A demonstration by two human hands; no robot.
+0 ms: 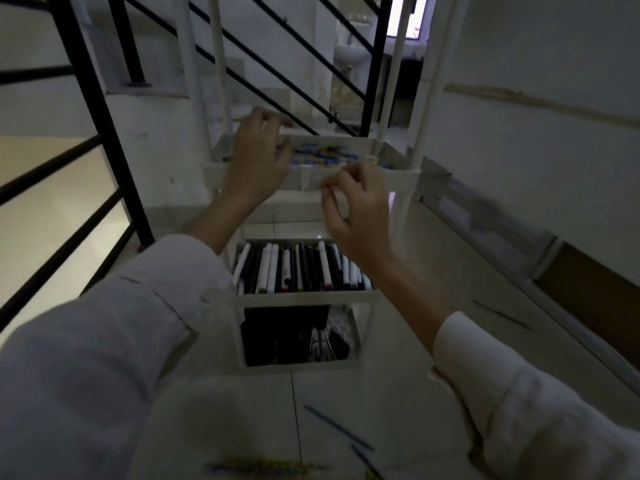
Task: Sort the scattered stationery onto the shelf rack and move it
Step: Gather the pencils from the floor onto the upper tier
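A white shelf rack (408, 174) stands on the tiled floor in front of me. Its upper tray holds small coloured stationery pieces (325, 155). The tier below carries a row of black and white markers (301, 268). The lowest tier (301, 341) holds dark items that I cannot make out. My left hand (258, 157) hovers over the left part of the upper tray, fingers spread and curled. My right hand (356, 209) hangs just in front of the tray's near rim, fingers loosely bent, nothing visible in it. Both hands are blurred.
A black stair railing (86, 109) runs along the left and behind the rack. A wall with a skirting strip (519, 244) is on the right. Thin blue pens (337, 427) lie on the floor tiles near me, and more coloured items (263, 467) at the bottom edge.
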